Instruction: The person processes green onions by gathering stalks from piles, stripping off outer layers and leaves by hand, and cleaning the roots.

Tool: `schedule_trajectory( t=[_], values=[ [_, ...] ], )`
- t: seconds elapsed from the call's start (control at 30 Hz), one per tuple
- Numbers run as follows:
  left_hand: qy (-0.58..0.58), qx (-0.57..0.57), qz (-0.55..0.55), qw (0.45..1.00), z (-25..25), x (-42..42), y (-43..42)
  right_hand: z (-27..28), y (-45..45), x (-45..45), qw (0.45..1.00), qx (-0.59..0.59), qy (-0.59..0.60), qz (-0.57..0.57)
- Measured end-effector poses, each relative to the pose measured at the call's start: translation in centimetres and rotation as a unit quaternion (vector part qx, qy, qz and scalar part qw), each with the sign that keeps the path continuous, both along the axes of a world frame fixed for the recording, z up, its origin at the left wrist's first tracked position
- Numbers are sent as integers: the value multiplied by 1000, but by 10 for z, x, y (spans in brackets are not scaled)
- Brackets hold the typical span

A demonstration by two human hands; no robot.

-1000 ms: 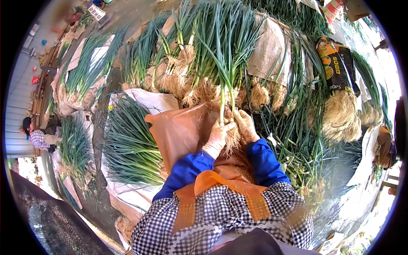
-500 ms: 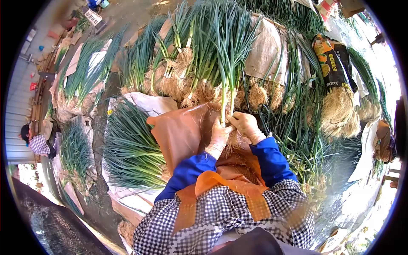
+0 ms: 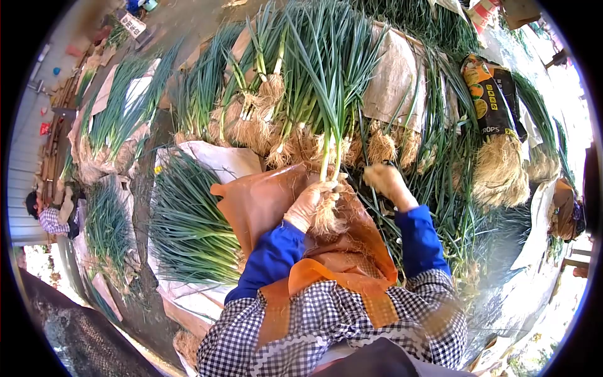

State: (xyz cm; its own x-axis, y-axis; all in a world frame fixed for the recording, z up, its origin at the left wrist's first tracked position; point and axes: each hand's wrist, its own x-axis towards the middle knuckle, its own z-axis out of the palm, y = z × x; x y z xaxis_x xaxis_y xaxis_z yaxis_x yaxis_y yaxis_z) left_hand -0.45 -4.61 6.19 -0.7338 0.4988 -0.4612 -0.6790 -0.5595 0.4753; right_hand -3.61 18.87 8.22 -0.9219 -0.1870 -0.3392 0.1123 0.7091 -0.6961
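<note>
My left hand (image 3: 309,202) is wrapped round the white stalks of two green onions (image 3: 325,157), just above their bushy roots. The onions stand upright over the orange apron (image 3: 267,188) on my lap, their long leaves pointing away from me. To the right, apart from the stalks, my right hand (image 3: 387,182) is raised with its fingers curled together; it is slightly blurred, and whether anything small is between the fingers cannot be made out. Rooty onions (image 3: 270,94) lie in a row beyond my hands.
A pile of trimmed-looking onions (image 3: 188,220) lies on a pale sheet at the left. Loose leaves (image 3: 440,213) are heaped at the right, near a black printed bag (image 3: 493,100). Another person (image 3: 53,217) sits at the far left.
My right hand has left the stalks and moved right. My left hand, still gripping the onions, has come slightly lower and to the left.
</note>
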Motion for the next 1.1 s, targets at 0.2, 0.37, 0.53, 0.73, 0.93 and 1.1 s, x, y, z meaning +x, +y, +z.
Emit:
schedule_trajectory(
  t=[0.2, 0.37, 0.53, 0.73, 0.93, 1.1],
  values=[
    [41, 2, 126, 991, 77, -36, -33, -30, -70, -108, 987, -35, 67, -145],
    [33, -168, 100, 980, 32, -47, -34, -63, -87, -127, 986, 8, 100, -132],
    [52, -138, 139, 979, 10, -14, 13, 13, -46, -34, 911, -376, -109, -128],
    [21, -117, 50, 992, -2, 39, 66, -11, -23, 8, 903, -404, -104, -107],
    [38, -135, 123, 982, -19, 42, 68, -32, -39, -19, 880, -422, -25, -218],
    [-16, -110, 156, 981, -19, 32, 52, 29, -15, 64, 903, -409, -129, 7]
  ],
)
